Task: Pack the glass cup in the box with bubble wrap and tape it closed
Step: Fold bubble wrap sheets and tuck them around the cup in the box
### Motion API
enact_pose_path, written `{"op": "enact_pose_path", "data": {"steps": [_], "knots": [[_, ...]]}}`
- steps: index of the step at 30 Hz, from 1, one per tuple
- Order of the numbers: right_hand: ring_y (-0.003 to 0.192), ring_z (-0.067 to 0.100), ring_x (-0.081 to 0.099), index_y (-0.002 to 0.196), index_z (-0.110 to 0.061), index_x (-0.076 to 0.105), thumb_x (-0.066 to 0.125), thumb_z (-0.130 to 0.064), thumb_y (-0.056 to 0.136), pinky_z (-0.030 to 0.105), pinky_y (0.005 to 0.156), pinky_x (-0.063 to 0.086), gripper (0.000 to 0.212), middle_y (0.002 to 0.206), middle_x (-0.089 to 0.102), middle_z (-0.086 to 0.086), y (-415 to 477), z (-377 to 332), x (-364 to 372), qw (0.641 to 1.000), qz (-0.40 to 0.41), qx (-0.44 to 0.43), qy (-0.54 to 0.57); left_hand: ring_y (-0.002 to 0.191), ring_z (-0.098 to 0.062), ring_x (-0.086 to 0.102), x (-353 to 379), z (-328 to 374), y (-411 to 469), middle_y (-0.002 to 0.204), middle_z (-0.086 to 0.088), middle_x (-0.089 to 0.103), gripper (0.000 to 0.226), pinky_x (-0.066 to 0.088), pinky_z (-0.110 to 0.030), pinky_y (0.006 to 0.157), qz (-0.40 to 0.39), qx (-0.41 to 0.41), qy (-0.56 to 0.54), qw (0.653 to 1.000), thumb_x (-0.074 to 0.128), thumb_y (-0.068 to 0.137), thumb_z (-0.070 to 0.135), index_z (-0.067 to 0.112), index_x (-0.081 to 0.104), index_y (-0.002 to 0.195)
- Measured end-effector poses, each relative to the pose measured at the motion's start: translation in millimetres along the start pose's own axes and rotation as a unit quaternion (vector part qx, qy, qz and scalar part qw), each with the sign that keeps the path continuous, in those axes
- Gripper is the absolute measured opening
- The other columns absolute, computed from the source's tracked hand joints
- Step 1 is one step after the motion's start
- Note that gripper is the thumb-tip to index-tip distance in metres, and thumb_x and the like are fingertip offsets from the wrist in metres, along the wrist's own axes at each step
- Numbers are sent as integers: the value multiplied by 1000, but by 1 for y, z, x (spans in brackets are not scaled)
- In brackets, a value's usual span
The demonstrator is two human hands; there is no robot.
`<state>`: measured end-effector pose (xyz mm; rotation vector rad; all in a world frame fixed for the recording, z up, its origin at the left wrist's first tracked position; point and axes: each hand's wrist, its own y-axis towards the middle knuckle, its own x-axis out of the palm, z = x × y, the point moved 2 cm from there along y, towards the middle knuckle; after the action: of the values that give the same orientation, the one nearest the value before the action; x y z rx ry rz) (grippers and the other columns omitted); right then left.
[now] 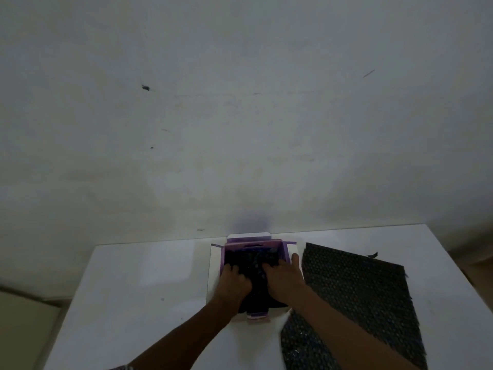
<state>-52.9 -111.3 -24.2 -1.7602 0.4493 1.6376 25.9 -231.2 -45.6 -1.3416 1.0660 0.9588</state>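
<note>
well, nearest the person a white table (133, 289) spreads out, smooth and faintly glossy, with a few small dark specks. two bare forearms reach across it towards the box (222, 260), which stands in the middle of the table's far half. to the left of the box, past the table's edge, a strip of dim floor (21, 316) shows.

right of the box a loose sheet of dark bubble wrap (354, 289) lies flat on the table, one corner trailing back towards the person and its far corner level with the box's far end.

the box is white outside and purple inside, open upward, its long axis running straight away from the person. its near flap (257, 317) hangs down towards the table. a dark bubble wrap bundle (250, 263) fills the box. the glass cup itself cannot be seen, so whether it sits inside the bundle cannot be told.

the left hand (234, 281) is at the box's left side, fingers curled down into the bundle. the right hand (282, 279) is at its right side, fingers bent into the bundle too, the thumb stretched out along the box's right wall.

beyond the hands the far flap (249, 236) stands upright at the table's back edge. behind the box a plain pale wall (240, 102) rises, marked with a few dark spots and scratches and dimly lit.
</note>
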Motion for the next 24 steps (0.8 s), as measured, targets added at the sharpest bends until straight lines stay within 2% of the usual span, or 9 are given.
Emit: {"op": "enact_pose_path", "data": {"steps": [4, 7, 10, 12, 14, 16, 18, 21, 24], "knots": [[111, 33, 51, 105, -20, 65, 67, -28, 69, 61, 100, 23, 37, 111, 64, 10, 1, 1, 5, 1000, -19, 14, -7, 41, -15, 59, 7, -4, 0, 49, 2, 62, 30, 49, -20, 42, 26, 26, -57, 998, 93, 45, 28, 16, 67, 56], [101, 33, 51, 81, -21, 73, 75, -36, 49, 56, 92, 39, 36, 102, 66, 11, 6, 5, 7, 998, 29, -16, -58, 60, -22, 66, -5, -10, 0, 66, -6, 69, 27, 55, -27, 55, 52, 26, -65, 996, 89, 57, 24, 10, 72, 72], [94, 29, 61, 82, -22, 73, 54, -40, 64, 56, 92, 43, 31, 89, 70, 3, 9, 8, 1, 995, 67, -58, -36, 85, -30, 66, -13, -14, 7, 87, -12, 71, 34, 57, -42, 79, 112, -19, -26, 993, 86, 58, 21, 11, 72, 87], [71, 20, 65, 69, -22, 70, 66, -38, 64, 53, 90, 47, 17, 65, 67, -5, 14, 10, 1, 993, 82, -70, -41, 115, -39, 53, -6, -21, 14, 118, -21, 63, 40, 40, -49, 104, 120, -75, -36, 989, 70, 79, 20, 5, 64, 115], [53, 15, 61, 58, -18, 66, 82, -31, 52, 46, 87, 49, 21, 50, 60, -5, 21, 11, 9, 996, 73, -49, -32, 126, -42, 43, 9, -21, 17, 129, -25, 55, 47, 26, -52, 111, 102, -96, -54, 989, 63, 84, 22, 2, 57, 127], [58, 12, 64, 65, -17, 70, 75, -26, 63, 37, 92, 47, 11, 55, 65, -6, 25, 8, 14, 999, 44, 4, 30, 119, -40, 51, 10, -11, 17, 117, -20, 63, 60, 32, -54, 106, 26, -74, -3, 997, 78, 70, 26, 4, 61, 123], [79, 5, 68, 81, -20, 75, 54, -30, 79, 27, 90, 48, 23, 76, 72, -11, 20, 10, 18, 992, 38, 53, 106, 126, -38, 43, 14, -3, 19, 127, -17, 57, 62, 24, -58, 111, 18, -41, 37, 998, 71, 80, 24, 4, 49, 134], [113, 21, 56, 118, -13, 60, 48, -22, 92, 35, 111, 27, 30, 109, 68, 2, 30, 7, 19, 993, 25, 58, 104, 119, -28, 49, 14, -12, 32, 124, -13, 58, 34, 35, -36, 108, 78, -87, -155, 981, 48, 95, 18, 10, 51, 128], [115, 32, 54, 98, -17, 71, 66, -26, 76, 47, 113, -13, 24, 96, 72, -1, 31, 0, 9, 1000, -12, 3, -19, 79, -9, 63, -4, -23, 27, 85, 1, 68, 10, 49, -9, 68, 160, -194, -453, 855, 51, 94, 19, 21, 61, 96]]}}
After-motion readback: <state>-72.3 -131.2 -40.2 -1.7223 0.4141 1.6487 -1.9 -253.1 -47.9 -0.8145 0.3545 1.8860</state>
